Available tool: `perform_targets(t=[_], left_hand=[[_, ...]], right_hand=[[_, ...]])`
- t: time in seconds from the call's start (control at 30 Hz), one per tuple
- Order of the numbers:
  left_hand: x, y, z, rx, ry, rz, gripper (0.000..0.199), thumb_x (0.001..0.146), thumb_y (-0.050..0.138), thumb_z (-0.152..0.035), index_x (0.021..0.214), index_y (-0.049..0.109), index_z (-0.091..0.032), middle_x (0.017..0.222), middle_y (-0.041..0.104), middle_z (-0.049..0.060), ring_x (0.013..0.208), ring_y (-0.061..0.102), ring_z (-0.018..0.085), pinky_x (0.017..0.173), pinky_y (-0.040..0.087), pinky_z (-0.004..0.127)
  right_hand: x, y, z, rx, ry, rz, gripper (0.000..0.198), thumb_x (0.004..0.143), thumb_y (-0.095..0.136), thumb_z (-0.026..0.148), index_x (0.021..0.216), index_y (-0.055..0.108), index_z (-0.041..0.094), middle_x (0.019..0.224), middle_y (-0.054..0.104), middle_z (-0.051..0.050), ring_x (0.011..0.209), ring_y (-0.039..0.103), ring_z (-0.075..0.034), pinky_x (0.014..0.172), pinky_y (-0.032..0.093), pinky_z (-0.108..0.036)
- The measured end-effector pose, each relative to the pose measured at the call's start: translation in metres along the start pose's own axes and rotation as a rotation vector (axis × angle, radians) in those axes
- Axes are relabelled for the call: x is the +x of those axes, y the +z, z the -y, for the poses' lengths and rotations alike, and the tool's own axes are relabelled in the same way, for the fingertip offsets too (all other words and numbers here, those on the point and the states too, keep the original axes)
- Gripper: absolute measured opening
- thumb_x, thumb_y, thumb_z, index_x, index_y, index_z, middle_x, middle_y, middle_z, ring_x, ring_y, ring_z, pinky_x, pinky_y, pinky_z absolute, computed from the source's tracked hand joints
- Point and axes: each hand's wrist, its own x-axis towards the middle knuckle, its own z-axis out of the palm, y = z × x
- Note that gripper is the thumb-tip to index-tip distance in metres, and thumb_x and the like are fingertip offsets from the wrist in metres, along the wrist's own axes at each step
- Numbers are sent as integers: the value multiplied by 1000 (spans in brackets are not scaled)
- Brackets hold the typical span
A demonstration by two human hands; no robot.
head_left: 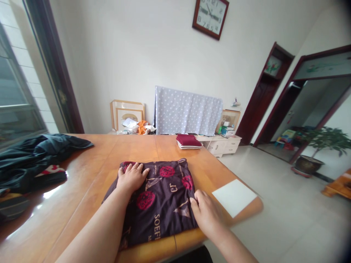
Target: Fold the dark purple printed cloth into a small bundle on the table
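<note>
Brown wooden table [85,186], near edge | my left hand [132,179] splayed on square plum printed fabric [163,191] | right hand [205,212] curled — couldn't tell grip

A home living room, with wall clock [210,18], potted plant [309,166] and framed pictures [127,113].

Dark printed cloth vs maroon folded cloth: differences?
Look: the dark printed cloth carries lettering and red round motifs; the maroon folded cloth has a plain top.
Size: the printed one covers more table.
Contact: both hands touch the printed one, neither the maroon.
Shared: both lie on the table.
</note>
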Motion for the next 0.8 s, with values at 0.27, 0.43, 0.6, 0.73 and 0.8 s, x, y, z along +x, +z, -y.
perform_targets(t=[0.27, 0.43, 0.6, 0.73, 0.8], left_hand=[[-2, -5, -1, -9, -2, 16, 63, 95, 27, -66, 142, 54, -33, 158, 43, 7, 145, 32, 39, 111, 14, 74], [-2, -3, 0, -9, 2, 9, 64, 95, 26, -67, 142, 53, -32, 158, 42, 7, 145, 32, 39, 111, 14, 74], [0, 2, 1, -6, 1, -11, 65, 95, 27, -68, 143, 53, -32, 157, 44, 8, 145, 32, 40, 112, 14, 72], [0, 1, 1, -8, 0, -6, 65, 95, 27, -67, 142, 53, -32, 157, 44, 8, 145, 32, 40, 111, 14, 74], [-1, -1, 0, -8, 3, -4, 64, 95, 27, -67, 142, 54, -33, 157, 44, 8, 145, 32, 39, 111, 15, 75]], right_hand=[[3, -8, -20, 11, 116, 66, 14, 101, 42, 36, 92, 46, 25, 73, 64, 0, 68, 63, -20, 56, 25, -27], [-2, -18, -38, -50, 121, 138, 13, 98, 48, 37, 92, 49, 25, 72, 64, 2, 67, 63, -19, 56, 26, -26], [10, -29, -24, -19, 46, 58, 20, 99, 46, 41, 97, 59, 26, 85, 70, -2, 78, 67, -21, 64, 40, -28], [28, -31, 2, 113, -75, -99, 42, 104, 31, 43, 130, 58, 24, 128, 67, -9, 115, 63, -22, 94, 48, -33], [31, -24, 10, 89, -152, -40, 54, 104, 29, 49, 145, 49, 21, 149, 52, -11, 138, 48, -24, 112, 38, -40]])
